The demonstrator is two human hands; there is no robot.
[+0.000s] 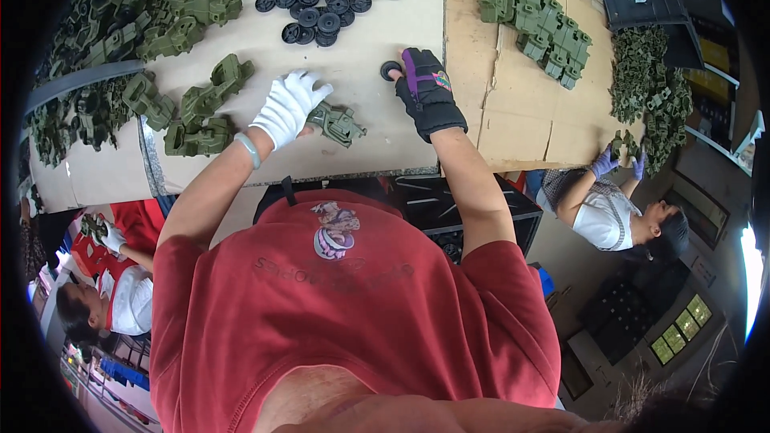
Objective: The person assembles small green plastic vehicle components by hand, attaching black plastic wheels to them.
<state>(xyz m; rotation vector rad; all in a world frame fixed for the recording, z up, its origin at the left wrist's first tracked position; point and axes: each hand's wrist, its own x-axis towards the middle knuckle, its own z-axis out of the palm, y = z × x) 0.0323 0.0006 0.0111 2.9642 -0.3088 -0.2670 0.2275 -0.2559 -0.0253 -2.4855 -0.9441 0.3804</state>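
My left hand [290, 109], in a white glove, is closed on a green plastic toy vehicle body [340, 123] lying at the table's near side. A black fingerless glove with a purple strap covers my right hand [427, 93]. Its fingertips pinch a small black toy wheel [389, 70] close to the tabletop, to the right of the vehicle body. Farther back lies a loose pile of black wheels [327, 0]. To the left of my left hand rest several more green vehicle bodies [210, 96].
A large heap of green parts [88, 24] fills the far left, behind a grey strip [80, 84]. Rows of green bodies [536, 20] stand on cardboard [513, 112] at right, near a black bin [650, 12]. Two co-workers [601, 208] handle green parts on either side.
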